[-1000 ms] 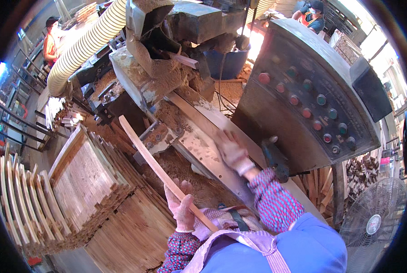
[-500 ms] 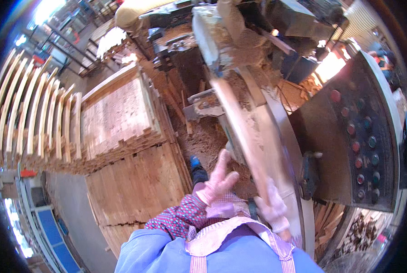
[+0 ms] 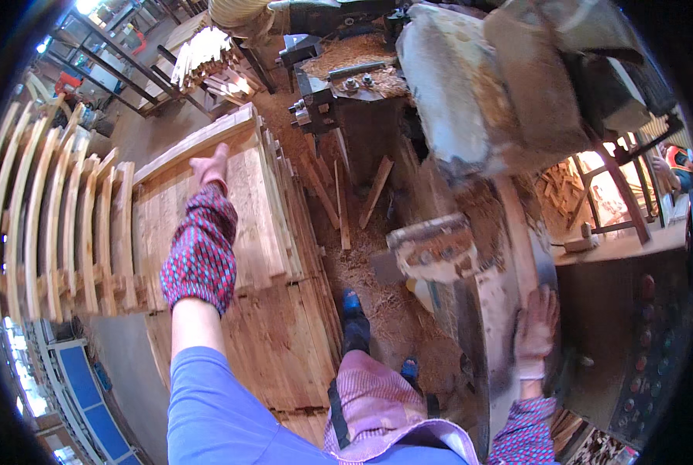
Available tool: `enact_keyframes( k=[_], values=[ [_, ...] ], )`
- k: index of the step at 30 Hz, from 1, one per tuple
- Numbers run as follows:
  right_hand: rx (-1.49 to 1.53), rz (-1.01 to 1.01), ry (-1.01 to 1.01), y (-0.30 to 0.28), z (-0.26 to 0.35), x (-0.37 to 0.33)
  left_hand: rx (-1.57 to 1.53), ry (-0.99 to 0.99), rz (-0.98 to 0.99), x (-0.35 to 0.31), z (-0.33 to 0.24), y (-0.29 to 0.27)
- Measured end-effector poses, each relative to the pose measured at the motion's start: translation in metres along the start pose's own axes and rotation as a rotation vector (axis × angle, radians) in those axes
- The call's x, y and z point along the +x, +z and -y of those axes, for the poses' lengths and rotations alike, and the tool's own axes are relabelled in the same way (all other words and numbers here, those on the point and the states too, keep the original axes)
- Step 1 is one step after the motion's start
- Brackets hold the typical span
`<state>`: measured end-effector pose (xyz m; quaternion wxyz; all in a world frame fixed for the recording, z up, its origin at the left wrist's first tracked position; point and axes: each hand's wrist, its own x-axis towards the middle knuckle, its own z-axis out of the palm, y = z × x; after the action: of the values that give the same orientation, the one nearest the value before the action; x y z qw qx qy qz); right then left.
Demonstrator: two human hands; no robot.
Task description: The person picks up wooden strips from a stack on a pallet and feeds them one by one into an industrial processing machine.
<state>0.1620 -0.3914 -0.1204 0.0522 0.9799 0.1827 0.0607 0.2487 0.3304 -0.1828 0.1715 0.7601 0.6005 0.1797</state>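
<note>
My left hand [image 3: 211,167], in a pinkish glove, reaches out over the stack of wooden boards [image 3: 242,174] on my left. Its fingers are stretched out and nothing shows in them. I cannot tell whether it touches the wood. On my right, my right hand [image 3: 536,329], also gloved, lies with straight fingers at the near end of a long wood strip [image 3: 517,236]. That strip rests on the bed of a woodworking machine [image 3: 498,322], and its far end passes under the dusty hood [image 3: 455,93].
Upright slats [image 3: 67,217] stand at far left. A metal block [image 3: 433,246] juts from the machine's left side. Loose offcuts [image 3: 341,201] and shavings lie on the floor by my feet. A dark control panel [image 3: 633,349] stands at right; a person [image 3: 678,167] is behind it.
My left hand has swung from before my body out over the board stack. My right hand has moved forward along the machine bed, now flat by the strip's end. The view has shifted.
</note>
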Motion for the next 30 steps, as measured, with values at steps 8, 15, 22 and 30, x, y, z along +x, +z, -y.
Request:
enact_keyframes(
  k=[8,15,22,30],
  values=[
    [0.302,-0.103,0.105,-0.006,0.051,0.074,0.135,0.074,0.078,0.169,-0.049,0.085],
    [0.691,0.055,0.285,-0.048,0.151,-0.004,0.110,0.080,0.131,0.135,-0.013,0.091],
    [1.197,0.335,0.209,-0.061,0.216,0.000,-0.584,-0.157,0.424,-0.018,0.036,-0.057],
    [1.846,0.753,0.032,-0.079,0.235,-0.011,-1.439,-0.066,1.086,-0.317,0.098,-0.179]
  ],
)
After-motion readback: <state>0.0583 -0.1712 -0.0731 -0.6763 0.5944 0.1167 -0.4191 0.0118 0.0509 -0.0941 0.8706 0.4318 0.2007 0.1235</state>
